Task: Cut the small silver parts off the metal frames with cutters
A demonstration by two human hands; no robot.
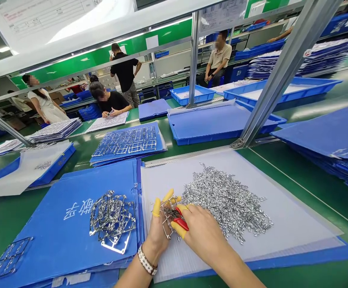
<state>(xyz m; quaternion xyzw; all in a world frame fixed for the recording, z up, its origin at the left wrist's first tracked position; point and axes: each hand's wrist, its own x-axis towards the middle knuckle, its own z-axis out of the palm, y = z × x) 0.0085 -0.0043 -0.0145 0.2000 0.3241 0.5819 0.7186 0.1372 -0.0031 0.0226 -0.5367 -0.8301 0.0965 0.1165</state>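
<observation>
The right hand (202, 230), wrapped round red-handled pliers (182, 224), points them leftward at a metal frame (164, 227) the left hand (157, 237) pinches just left of the silver heap (222, 200).

The left hand (157, 232) holds a small silver metal lattice frame (165, 231). The right hand (205, 230) grips a red-handled metal hand tool (181, 224), its head at the frame. A heap of small, shiny silver metal pieces (222, 200) lies on a translucent white sheet (168, 174). To its left, tangled silver metal frames (111, 216) rest on a flat blue plastic sheet (54, 240).
</observation>
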